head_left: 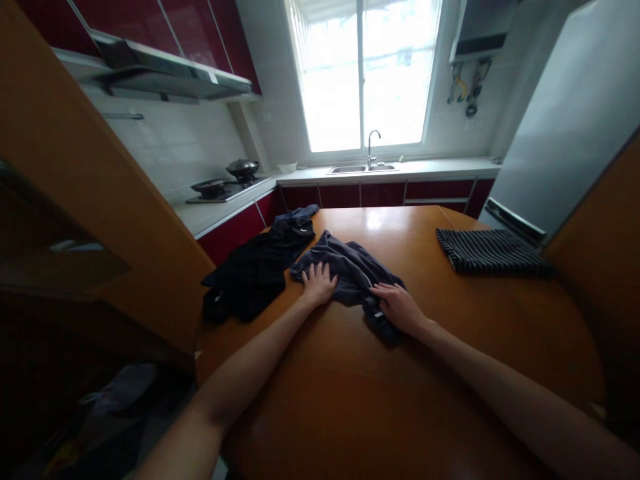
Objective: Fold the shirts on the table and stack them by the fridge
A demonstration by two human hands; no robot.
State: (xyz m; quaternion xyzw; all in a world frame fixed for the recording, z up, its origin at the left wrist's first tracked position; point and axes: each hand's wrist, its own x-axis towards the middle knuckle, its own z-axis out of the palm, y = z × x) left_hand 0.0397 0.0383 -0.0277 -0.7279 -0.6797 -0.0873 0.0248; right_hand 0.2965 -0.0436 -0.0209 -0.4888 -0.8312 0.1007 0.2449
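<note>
Orange-brown wooden panel (75, 133), upright, far left: 1. Pale bundle (130, 387) in the dim space below it: 1, too dark to identify.

Dark metal range hood (180, 80), wall-mounted: 1. Black hob (235, 193) on the white worktop: 1. Pans on the hob: 2, being 1 dark pan (209, 187) and, to its right, 1 silver lidded pan (243, 167).

Black cloth pile (255, 273), loosely heaped, a blue-grey part at its far end: 1; garments within it not countable. It lies on the left part of the orange-brown wooden table (310, 400), which has a curved edge, and crowds the left hand's side. White bowl (287, 168) on the worktop: 1.

Hands: 2, apart. Left hand (320, 285): spread flat on the left part of the dark grey-blue cloth garment (350, 263). Garment: 1, mid-table, rumpled, just beside the pile; near right corner bunched, with a small white mark. Steel sink (347, 170) beyond: 1, with 2 basins; window (333, 80) above: 1, with 2 panes. Right hand (400, 308): fingers over the garment's right end; cannot tell whether they grip.

Black-and-white striped cloth (490, 252), lying flat, well apart from the right hand: 1. Silver-grey refrigerator (565, 113), far right: 1.
</note>
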